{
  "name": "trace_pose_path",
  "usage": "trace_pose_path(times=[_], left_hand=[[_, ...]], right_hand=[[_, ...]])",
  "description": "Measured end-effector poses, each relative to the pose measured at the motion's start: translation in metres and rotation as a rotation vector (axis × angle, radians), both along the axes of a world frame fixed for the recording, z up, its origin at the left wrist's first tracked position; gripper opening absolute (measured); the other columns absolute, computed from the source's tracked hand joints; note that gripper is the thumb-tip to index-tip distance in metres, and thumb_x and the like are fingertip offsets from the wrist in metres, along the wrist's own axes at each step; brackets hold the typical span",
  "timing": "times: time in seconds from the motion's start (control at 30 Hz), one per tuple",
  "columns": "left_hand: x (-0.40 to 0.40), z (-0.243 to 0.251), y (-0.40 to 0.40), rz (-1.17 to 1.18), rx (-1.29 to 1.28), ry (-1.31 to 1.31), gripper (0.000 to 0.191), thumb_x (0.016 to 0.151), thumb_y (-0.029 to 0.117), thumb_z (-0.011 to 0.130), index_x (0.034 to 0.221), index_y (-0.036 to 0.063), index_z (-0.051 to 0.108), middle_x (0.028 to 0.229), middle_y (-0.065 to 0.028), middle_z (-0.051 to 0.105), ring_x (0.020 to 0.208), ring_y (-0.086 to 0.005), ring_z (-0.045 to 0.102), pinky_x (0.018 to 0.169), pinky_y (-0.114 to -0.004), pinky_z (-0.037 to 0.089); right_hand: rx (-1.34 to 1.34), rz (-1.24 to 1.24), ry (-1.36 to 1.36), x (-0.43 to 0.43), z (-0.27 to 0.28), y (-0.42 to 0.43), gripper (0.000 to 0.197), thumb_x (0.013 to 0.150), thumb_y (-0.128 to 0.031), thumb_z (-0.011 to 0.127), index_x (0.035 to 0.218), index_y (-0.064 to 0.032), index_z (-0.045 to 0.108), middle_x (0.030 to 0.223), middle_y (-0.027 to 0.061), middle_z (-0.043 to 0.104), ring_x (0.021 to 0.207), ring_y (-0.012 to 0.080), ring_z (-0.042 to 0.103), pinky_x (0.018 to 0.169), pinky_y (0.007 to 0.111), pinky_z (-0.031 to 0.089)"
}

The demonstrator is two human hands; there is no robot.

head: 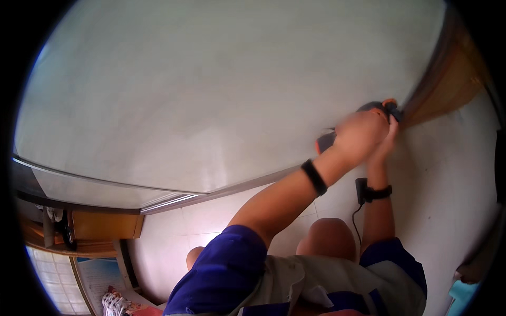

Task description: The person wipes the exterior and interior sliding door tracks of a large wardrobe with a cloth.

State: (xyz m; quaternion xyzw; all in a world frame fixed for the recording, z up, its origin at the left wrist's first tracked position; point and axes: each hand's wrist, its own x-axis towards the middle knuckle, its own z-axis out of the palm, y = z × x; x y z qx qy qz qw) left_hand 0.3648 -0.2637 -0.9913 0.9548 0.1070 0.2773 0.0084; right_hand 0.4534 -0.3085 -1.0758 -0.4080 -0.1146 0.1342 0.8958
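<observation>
A black and orange hand-held tool (326, 142), perhaps a power drill, lies against or just before a large pale flat surface, right of the view's middle. My left hand (357, 132), blurred, is wrapped around its middle and hides much of it. My right hand (390, 136) is beyond the left one, its fingers at a black part (394, 112) on the tool's far end. A black band sits on each wrist, and a small black box (360, 190) with a cable is beside the right one. The tool's exact kind is unclear.
The pale flat surface (189, 91) fills the upper view, with a brown wooden panel (446, 83) at its right. Pale floor tiles (166, 241) lie below. Wooden furniture (104, 225) stands at lower left, and a turquoise object (462, 294) is at lower right.
</observation>
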Motion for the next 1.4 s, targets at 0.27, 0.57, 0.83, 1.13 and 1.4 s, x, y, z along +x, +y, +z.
trace_pose_path(times=[0.27,0.57,0.83,1.13,1.4], left_hand=[[-0.058,-0.062,-0.004,-0.242,-0.602,0.073,0.023,0.082,0.006,0.055,0.105,0.002,0.053,0.109,-0.019,0.053,0.097,-0.0349,0.057,0.081,-0.04,0.049],[-0.208,0.003,0.008,0.19,-0.569,-0.803,0.034,0.086,0.0,0.052,0.119,-0.0045,0.049,0.118,-0.0193,0.05,0.108,-0.0321,0.051,0.093,-0.041,0.04],[-0.229,0.024,0.069,0.389,-0.092,-1.029,0.044,0.084,0.027,0.065,0.108,0.0002,0.04,0.107,-0.0103,0.048,0.095,-0.0168,0.05,0.084,-0.028,0.04],[-0.15,0.024,0.05,0.31,0.244,-0.668,0.024,0.083,0.009,0.056,0.101,-0.0026,0.044,0.084,-0.0054,0.046,0.067,-0.0197,0.046,0.063,-0.032,0.039],[-0.07,-0.013,0.03,0.037,0.148,-0.442,0.026,0.072,0.008,0.066,0.095,0.0017,0.058,0.097,-0.0183,0.057,0.083,-0.0349,0.056,0.072,-0.042,0.047]], right_hand=[[-0.906,0.073,-0.623,-0.02,-0.042,-0.071,0.025,0.085,-0.008,0.058,0.11,-0.0034,0.056,0.105,0.0156,0.062,0.092,0.0272,0.061,0.081,0.038,0.048],[-0.214,0.246,-1.321,-0.134,0.102,0.003,0.041,0.066,0.005,0.066,0.103,-0.0099,0.06,0.091,0.0119,0.059,0.087,0.0329,0.057,0.073,0.042,0.048],[0.105,-0.16,-1.703,-0.196,0.12,0.094,0.032,0.078,-0.021,0.06,0.109,-0.029,0.06,0.09,-0.0069,0.053,0.086,0.0123,0.05,0.072,0.03,0.047],[0.098,-0.292,-1.587,-0.103,0.091,0.064,0.024,0.066,-0.018,0.067,0.089,-0.0211,0.066,0.075,-0.0028,0.05,0.067,0.0172,0.051,0.06,0.03,0.049],[-0.316,-0.192,-1.304,-0.028,0.04,0.015,0.033,0.067,-0.002,0.069,0.099,-0.0061,0.061,0.1,0.0153,0.059,0.086,0.0345,0.058,0.072,0.04,0.05]])
